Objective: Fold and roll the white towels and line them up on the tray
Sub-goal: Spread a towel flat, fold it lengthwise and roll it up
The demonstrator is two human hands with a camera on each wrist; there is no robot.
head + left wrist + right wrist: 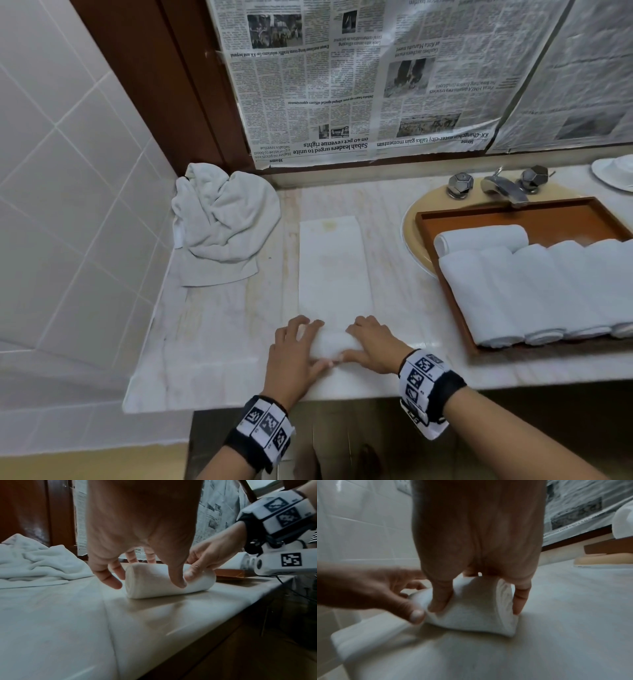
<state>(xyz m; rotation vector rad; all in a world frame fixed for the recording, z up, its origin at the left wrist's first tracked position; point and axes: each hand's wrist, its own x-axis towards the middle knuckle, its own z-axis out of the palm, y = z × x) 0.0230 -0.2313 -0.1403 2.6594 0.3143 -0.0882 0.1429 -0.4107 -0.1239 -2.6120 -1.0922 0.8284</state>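
The white towel (331,274) lies as a long folded strip on the bench (212,329), its near end wound into a short roll (164,582) by the front edge. The left hand (294,353) grasps the roll's left end, fingers curled over the top and thumb at the front; the right hand (373,342) clasps the right end likewise. To the right, the brown tray (513,214) holds rolled towels (534,291) side by side. A crumpled towel (222,219) sits at the back left
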